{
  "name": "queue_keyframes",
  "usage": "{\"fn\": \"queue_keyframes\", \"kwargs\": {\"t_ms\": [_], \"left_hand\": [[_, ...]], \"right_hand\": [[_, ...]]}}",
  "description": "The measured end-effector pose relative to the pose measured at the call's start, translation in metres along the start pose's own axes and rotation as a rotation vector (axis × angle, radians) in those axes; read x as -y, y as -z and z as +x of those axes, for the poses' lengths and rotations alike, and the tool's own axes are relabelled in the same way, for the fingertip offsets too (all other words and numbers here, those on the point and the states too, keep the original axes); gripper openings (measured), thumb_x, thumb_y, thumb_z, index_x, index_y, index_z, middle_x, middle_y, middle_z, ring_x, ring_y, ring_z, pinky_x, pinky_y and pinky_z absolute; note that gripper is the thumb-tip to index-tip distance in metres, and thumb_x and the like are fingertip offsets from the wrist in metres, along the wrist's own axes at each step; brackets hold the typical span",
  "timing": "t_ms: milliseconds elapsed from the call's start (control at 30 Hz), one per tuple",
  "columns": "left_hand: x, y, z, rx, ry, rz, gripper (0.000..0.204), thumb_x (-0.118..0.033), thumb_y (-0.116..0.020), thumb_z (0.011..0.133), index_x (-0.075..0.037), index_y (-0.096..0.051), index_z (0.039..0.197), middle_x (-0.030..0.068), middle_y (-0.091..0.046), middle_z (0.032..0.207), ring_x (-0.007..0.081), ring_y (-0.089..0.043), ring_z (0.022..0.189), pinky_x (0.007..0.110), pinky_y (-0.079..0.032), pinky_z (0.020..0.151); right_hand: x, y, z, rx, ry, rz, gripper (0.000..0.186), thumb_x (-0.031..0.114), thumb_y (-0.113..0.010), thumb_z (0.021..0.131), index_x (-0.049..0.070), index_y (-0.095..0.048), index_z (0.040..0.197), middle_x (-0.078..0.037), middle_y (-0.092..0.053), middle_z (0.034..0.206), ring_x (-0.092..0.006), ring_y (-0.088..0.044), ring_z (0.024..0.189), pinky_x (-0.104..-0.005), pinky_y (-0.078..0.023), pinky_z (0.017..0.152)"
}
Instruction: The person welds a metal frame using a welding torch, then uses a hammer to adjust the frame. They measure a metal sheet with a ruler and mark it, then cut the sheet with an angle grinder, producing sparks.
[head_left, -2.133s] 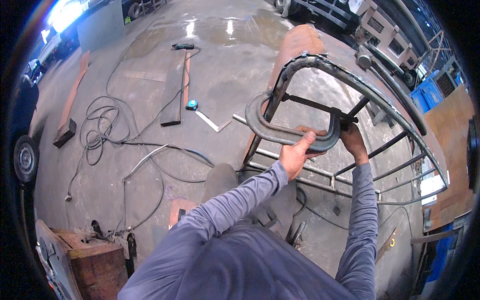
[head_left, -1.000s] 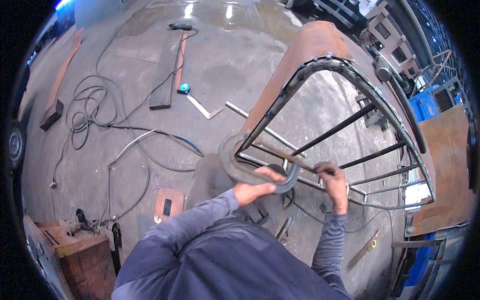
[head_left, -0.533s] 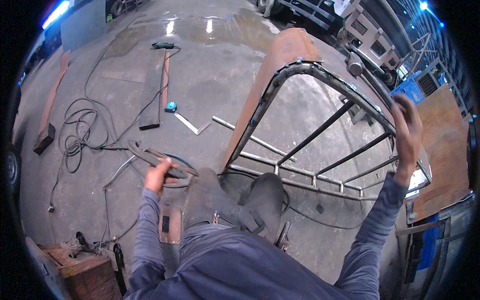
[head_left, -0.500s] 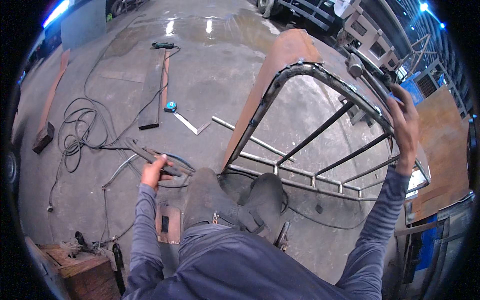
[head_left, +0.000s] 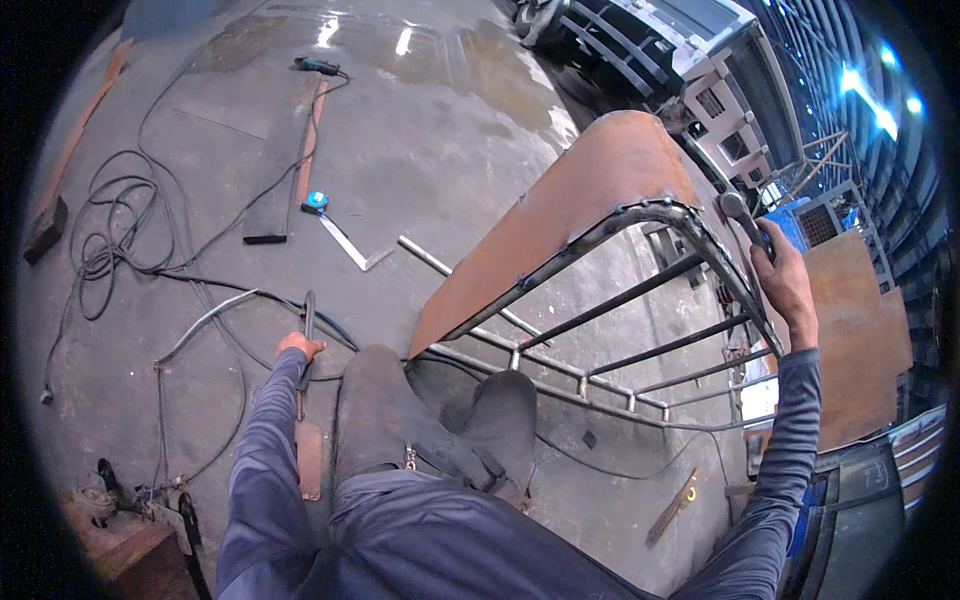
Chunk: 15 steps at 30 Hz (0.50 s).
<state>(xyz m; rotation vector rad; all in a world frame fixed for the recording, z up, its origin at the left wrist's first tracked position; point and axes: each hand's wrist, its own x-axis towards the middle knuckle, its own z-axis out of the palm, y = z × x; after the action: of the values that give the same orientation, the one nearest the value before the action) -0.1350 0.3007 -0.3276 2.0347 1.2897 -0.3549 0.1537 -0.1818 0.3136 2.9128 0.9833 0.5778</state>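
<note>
My left hand (head_left: 296, 347) is closed round the large dark C-clamp (head_left: 308, 320), seen edge-on beside my knee (head_left: 375, 400). My right hand (head_left: 787, 280) grips the dark handle of a hammer (head_left: 737, 210) at the right edge of a welded frame. The frame has steel tube bars (head_left: 620, 300) and a curved top rim. A rust-coloured sheet (head_left: 570, 190) is tacked along its upper edge with small welds.
Looped cables (head_left: 120, 240), a plank (head_left: 280, 160), a grinder (head_left: 318, 66), a blue tape measure (head_left: 315, 201) and a metal square (head_left: 350, 245) lie on the floor. A brush (head_left: 670, 505) lies low right. Rusty plates (head_left: 845, 340) stand right; a truck (head_left: 650, 40) is behind.
The clamp moved from the frame down to my left with my left hand. My right hand left it, rose to the hammer and took hold. The view has turned rightward.
</note>
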Motion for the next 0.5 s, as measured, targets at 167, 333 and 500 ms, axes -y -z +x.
{"fn": "queue_keyframes", "kwargs": {"t_ms": [167,333,500], "left_hand": [[-0.006,-0.061,0.014,0.004,0.022,-0.056,0.071,-0.052,-0.084,0.078,0.0,-0.071,0.124,0.0247,-0.067,0.131,0.0384,-0.064,0.125,0.047,-0.052,0.105],[-0.049,-0.026,-0.006,-0.104,-0.277,-0.277,0.076,-0.041,-0.084,0.08,0.002,-0.058,0.137,0.0255,-0.062,0.138,0.0385,-0.057,0.133,0.045,-0.046,0.113],[-0.17,-0.011,-0.133,-0.053,-0.765,-0.475,0.102,-0.035,-0.09,0.075,-0.001,-0.036,0.155,0.0256,-0.04,0.158,0.0382,-0.043,0.146,0.044,-0.037,0.121]], "right_hand": [[0.019,0.023,-0.015,-0.033,-0.155,0.289,0.046,0.015,-0.06,0.098,0.01,-0.055,0.143,-0.007,-0.063,0.084,-0.0149,-0.057,0.071,-0.0311,-0.047,0.068],[0.067,0.035,-0.037,0.031,-0.296,1.248,0.049,0.017,-0.056,0.101,0.003,-0.043,0.146,-0.005,-0.058,0.08,-0.0089,-0.054,0.049,-0.0233,-0.047,0.039],[0.095,0.039,-0.048,0.136,-0.183,1.13,0.045,0.016,-0.068,0.093,-0.002,-0.053,0.131,-0.004,-0.057,0.078,-0.0085,-0.053,0.045,-0.0227,-0.046,0.039]]}}
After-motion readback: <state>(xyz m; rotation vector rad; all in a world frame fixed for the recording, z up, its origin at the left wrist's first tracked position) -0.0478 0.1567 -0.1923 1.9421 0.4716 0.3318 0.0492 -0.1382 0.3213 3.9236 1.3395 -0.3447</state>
